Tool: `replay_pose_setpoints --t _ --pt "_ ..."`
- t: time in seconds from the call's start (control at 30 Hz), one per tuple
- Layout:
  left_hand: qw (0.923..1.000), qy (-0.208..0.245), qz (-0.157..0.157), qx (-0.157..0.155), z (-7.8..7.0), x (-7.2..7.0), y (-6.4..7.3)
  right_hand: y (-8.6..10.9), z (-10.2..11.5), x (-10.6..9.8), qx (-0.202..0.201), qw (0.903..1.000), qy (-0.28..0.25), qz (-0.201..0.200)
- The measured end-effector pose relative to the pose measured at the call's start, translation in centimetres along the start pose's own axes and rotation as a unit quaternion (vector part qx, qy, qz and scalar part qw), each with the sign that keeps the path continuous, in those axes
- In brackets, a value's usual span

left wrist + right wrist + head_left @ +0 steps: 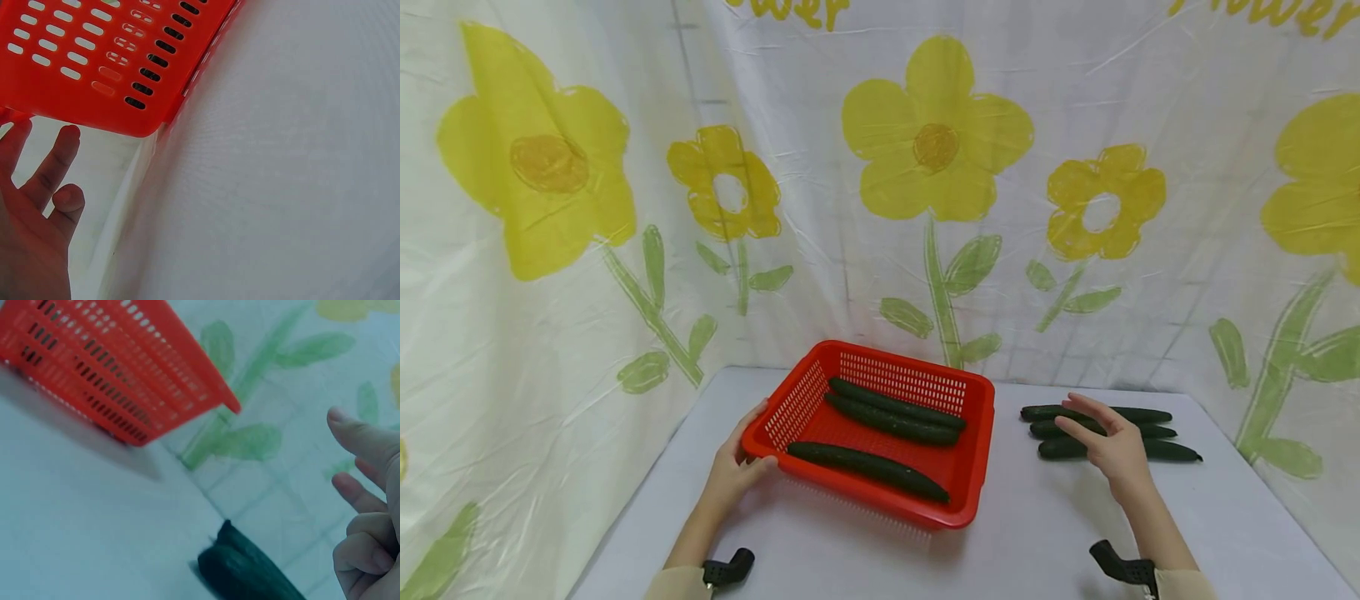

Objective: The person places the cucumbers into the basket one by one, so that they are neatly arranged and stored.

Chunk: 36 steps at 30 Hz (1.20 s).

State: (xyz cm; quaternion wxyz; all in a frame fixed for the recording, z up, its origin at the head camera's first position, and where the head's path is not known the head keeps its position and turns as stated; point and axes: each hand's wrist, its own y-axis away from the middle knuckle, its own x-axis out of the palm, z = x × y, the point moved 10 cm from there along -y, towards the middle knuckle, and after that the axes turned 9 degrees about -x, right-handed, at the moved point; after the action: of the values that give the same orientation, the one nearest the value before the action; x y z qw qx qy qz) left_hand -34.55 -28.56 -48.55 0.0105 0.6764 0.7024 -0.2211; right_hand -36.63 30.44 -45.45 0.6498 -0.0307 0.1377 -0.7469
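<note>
My left hand (737, 467) holds the left corner of a red plastic basket (988, 417), its thumb at the front rim and its other fingers along the outer left side. Three dark green cucumbers lie in the basket: two side by side towards the back and one cucumber (868, 468) along the front. To the right, three more cucumbers (1172, 451) lie in a row on the white table. Over this row hovers my right hand (1120, 450), thumb and forefinger spread apart with nothing between them. In the right wrist view, cucumber ends (231, 562) show below that hand.
The white table (1037, 550) carries the basket and the loose cucumbers. A pale curtain (820, 275) with yellow flowers hangs behind the table's back edge and down both sides. A black strap device (730, 568) sits on each wrist.
</note>
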Motion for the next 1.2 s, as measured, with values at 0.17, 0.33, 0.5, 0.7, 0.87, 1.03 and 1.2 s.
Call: replay_pose_setpoints --t 0.17,0.33,0.5,0.7,0.87,1.03,1.2 --pt "0.9999 0.006 0.003 0.008 -0.2 0.0 0.0 0.5 -1.4 -2.3 0.012 0.999 -0.032 -0.027" --pt "0.9999 0.004 0.004 0.008 -0.2 0.1 0.1 0.7 -2.7 -3.8 0.021 0.9989 0.0 -0.042" --pt "1.0 -0.002 0.003 0.003 -0.1 0.0 0.1 1.1 -4.6 -6.0 0.041 0.9952 0.063 -0.063" --pt "1.0 0.004 0.002 0.004 0.1 -0.1 0.1 1.5 -6.8 -9.0 0.065 0.9822 0.154 -0.085" --pt "0.9998 0.014 0.004 0.015 0.1 -0.1 0.1 1.6 -8.3 -9.9 0.084 0.9793 0.159 -0.093" --pt "0.9995 0.021 0.007 0.021 0.0 0.0 0.1 1.3 -8.3 -9.6 0.067 0.9727 0.211 -0.069" --pt "0.9996 0.016 0.005 0.021 -0.1 -0.1 0.0 0.9 -7.2 -9.0 -0.003 0.9597 0.276 -0.053"
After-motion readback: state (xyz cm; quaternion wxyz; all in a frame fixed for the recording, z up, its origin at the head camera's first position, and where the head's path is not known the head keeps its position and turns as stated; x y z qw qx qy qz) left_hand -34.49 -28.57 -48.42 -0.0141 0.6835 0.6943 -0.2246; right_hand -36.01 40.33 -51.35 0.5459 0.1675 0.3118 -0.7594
